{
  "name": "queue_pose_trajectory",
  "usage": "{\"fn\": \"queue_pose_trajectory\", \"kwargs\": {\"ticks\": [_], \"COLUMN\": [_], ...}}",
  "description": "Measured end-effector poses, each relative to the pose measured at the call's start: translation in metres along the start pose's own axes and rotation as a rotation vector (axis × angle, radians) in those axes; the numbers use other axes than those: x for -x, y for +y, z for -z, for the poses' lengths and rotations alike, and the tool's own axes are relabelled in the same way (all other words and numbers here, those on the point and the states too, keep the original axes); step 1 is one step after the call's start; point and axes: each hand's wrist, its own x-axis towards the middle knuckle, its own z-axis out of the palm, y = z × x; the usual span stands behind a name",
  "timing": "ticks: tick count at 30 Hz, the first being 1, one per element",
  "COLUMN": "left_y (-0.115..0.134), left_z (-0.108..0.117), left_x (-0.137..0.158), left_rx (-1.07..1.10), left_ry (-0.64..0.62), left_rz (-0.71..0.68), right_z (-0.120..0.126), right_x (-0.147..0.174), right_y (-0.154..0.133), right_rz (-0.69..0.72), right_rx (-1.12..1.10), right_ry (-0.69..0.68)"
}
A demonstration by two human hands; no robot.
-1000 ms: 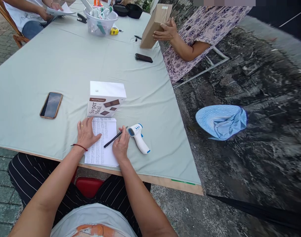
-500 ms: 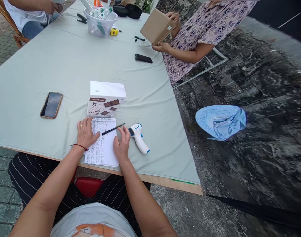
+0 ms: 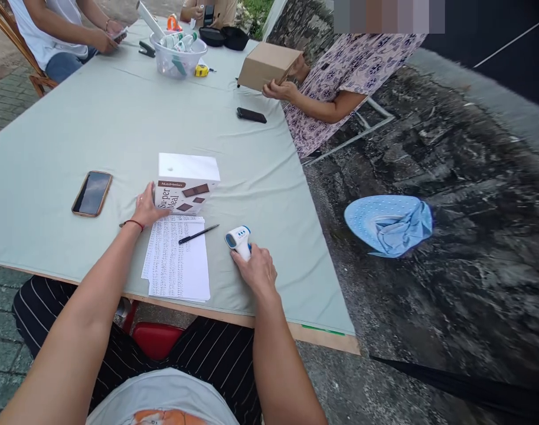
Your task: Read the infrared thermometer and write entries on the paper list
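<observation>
My left hand [image 3: 147, 205] touches the lower left corner of a white box [image 3: 188, 167] printed with chocolate bars. Its thumb lies against the front face and its fingers stretch along the left side, spread apart. My right hand [image 3: 259, 270] is wrapped round the handle of a white and blue infrared thermometer [image 3: 239, 237], which lies low over the cloth with its head pointing up and left. Between my hands is a slightly fanned stack of printed sheets [image 3: 176, 277]. A black pen [image 3: 198, 234] rests slantwise on the sheets, its tip past their right edge.
A phone [image 3: 92, 193] lies left on the cloth-covered table [image 3: 52, 153], another phone [image 3: 251, 115] farther right. Beyond stand a plastic basket [image 3: 180, 62] of bottles and a tape measure [image 3: 201, 71]. A co-worker at right holds a cardboard box [image 3: 267, 65]. A blue hat [image 3: 388, 224] lies off the table.
My left hand has gone from the sheets up to the white box. My right hand has moved right and closed on the thermometer. The co-worker's cardboard box has tilted and shifted.
</observation>
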Motion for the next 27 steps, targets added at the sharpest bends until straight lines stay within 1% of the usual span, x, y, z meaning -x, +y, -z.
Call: {"fn": "queue_pose_trajectory", "kwargs": {"ticks": [2,3,6,7,8,10,12,15,18,21,27], "left_y": [0.0,0.0,-0.001,-0.001,-0.002,-0.003,-0.004,-0.004,-0.004,-0.003,-0.002], "left_z": [0.0,0.0,-0.002,-0.003,-0.003,-0.005,-0.007,-0.009,-0.009,-0.009,-0.01], "left_x": [-0.004,-0.004,-0.001,0.0,0.001,0.001,0.001,0.002,0.003,0.004,0.003], "left_rx": [0.005,0.009,0.014,0.019,0.022,0.007,-0.042,-0.109,-0.125,-0.121,-0.109], "left_ry": [-0.061,-0.069,-0.019,-0.001,0.018,0.05,0.069,0.082,0.067,0.046,0.033], "left_rz": [-0.026,-0.029,-0.025,-0.028,-0.034,-0.055,-0.066,-0.07,-0.07,-0.059,-0.04], "right_z": [0.002,0.003,0.006,0.006,0.006,0.003,-0.003,-0.017,-0.03,-0.036,-0.037], "right_x": [0.001,0.002,0.009,0.012,0.016,0.023,0.03,0.037,0.038,0.034,0.025], "right_y": [-0.004,-0.008,-0.028,-0.038,-0.05,-0.078,-0.106,-0.14,-0.155,-0.157,-0.154], "right_rz": [-0.026,-0.032,-0.007,0.005,0.014,0.028,0.064,0.081,0.039,0.014,0.026], "right_rx": [-0.079,-0.156,-0.515,-0.659,-0.799,-1.046,-1.19,-1.276,-1.321,-1.317,-1.306], "right_ry": [-0.013,-0.002,0.041,0.032,0.004,-0.114,-0.226,-0.29,-0.282,-0.267,-0.295]}}
